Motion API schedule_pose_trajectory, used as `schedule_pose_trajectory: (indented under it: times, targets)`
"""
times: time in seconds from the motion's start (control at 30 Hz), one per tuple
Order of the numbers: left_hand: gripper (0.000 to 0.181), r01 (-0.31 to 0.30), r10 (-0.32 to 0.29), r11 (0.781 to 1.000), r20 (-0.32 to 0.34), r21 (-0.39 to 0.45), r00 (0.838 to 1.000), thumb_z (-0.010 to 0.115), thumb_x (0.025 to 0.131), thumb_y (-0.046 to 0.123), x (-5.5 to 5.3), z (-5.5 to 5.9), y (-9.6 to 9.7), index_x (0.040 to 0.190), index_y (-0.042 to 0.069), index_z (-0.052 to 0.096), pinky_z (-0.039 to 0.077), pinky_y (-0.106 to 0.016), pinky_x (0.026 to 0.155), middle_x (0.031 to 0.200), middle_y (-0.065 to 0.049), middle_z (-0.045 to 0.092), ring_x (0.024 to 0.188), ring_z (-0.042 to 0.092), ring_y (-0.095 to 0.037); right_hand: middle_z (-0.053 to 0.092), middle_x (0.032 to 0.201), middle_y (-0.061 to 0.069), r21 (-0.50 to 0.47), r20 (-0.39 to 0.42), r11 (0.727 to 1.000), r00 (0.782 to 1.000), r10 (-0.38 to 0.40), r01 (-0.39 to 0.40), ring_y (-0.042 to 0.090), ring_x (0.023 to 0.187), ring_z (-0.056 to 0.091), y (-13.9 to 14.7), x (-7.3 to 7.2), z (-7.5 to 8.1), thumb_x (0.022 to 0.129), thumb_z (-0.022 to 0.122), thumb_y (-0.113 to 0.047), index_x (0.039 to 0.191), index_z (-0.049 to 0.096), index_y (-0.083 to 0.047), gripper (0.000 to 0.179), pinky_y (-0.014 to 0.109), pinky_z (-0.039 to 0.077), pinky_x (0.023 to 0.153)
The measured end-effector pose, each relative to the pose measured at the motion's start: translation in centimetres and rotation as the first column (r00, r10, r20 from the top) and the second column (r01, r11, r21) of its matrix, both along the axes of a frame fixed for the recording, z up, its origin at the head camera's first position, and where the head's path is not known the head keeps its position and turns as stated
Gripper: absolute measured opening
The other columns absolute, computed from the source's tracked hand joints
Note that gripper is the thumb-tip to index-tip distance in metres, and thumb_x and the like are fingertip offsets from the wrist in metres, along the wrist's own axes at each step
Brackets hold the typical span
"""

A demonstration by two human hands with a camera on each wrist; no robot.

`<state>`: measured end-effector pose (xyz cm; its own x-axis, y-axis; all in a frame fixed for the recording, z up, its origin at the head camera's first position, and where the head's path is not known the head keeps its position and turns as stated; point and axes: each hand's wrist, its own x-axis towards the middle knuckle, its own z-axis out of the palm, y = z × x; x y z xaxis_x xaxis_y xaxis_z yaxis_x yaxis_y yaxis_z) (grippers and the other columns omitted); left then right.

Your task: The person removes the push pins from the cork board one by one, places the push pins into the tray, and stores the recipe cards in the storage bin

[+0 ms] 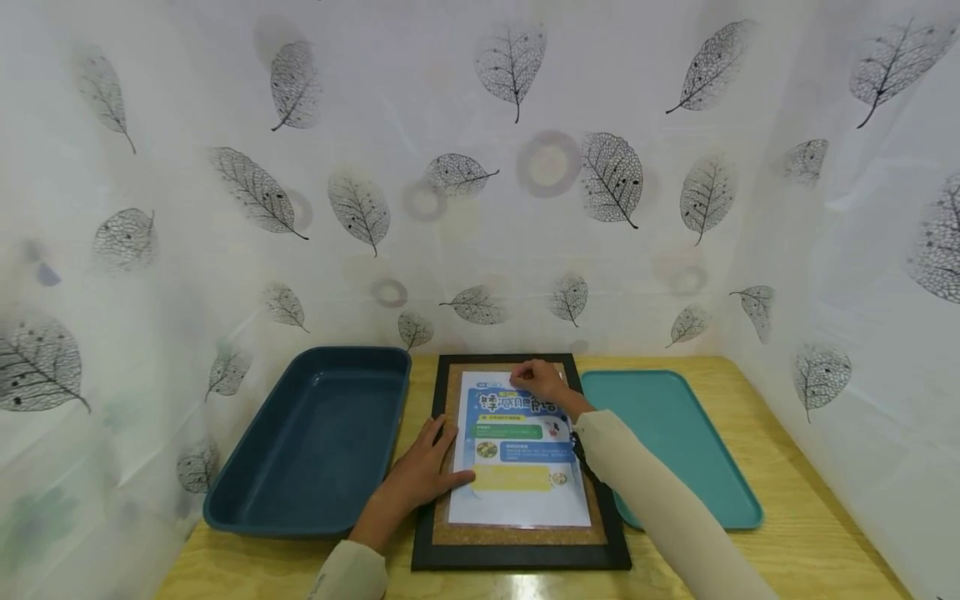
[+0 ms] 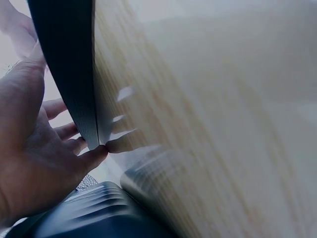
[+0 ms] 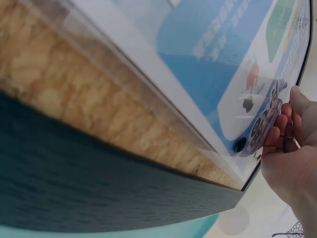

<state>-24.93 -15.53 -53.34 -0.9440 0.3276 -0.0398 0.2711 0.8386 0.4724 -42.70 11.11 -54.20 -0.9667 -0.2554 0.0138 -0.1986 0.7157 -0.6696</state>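
A black-framed cork board (image 1: 525,557) lies flat on the wooden table. On its cork is a printed poster (image 1: 517,508) with blue, green and yellow text blocks. Clear glossy film (image 3: 173,106) shows along the poster's edge in the right wrist view. My left hand (image 1: 420,467) rests across the left side of the frame, fingers spread, thumb reaching toward the poster's lower left. At the poster's top, my right hand (image 1: 542,381) has curled fingers, their tips brought together with the thumb over the printed heading. What lies between those fingertips is hidden.
A deep dark-blue tray (image 1: 300,528) stands left of the board. To the right lies a shallow teal tray (image 1: 667,417), partly covered by my right forearm. Behind the table (image 1: 810,500) hangs a white curtain (image 1: 465,242) printed with leaves.
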Motion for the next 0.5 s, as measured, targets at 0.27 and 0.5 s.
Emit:
schedule_pose_trajectory:
  times: [0.27, 0.5]
  targets:
    - [0.098, 0.001, -0.001, 1.0, 0.008, 0.003, 1.0, 0.07, 0.092, 0.064, 0.02, -0.15, 0.05, 0.163, 0.009, 0.034, 0.035, -0.062, 0.115, 0.171, -0.02, 0.018, 0.157, 0.015, -0.042, 0.071, 0.096, 0.006, -0.007, -0.01, 1.0, 1.0, 0.008, -0.008, 0.018, 0.086, 0.063, 0.27, 0.11, 0.4, 0.099, 0.073, -0.016, 0.104, 0.074, -0.006, 0.012, 0.038, 0.053, 0.085]
    - [0.097, -0.003, 0.003, 1.0, 0.011, 0.003, 1.0, 0.071, 0.091, 0.064, -0.05, -0.18, 0.03, 0.163, 0.008, 0.035, 0.036, -0.062, 0.114, 0.171, -0.02, 0.019, 0.157, 0.015, -0.042, 0.072, 0.099, 0.007, -0.007, -0.016, 1.0, 1.0, 0.005, -0.005, 0.022, 0.094, 0.067, 0.46, 0.04, 0.89, 0.099, 0.073, -0.014, 0.104, 0.073, -0.005, 0.01, 0.042, 0.054, 0.092]
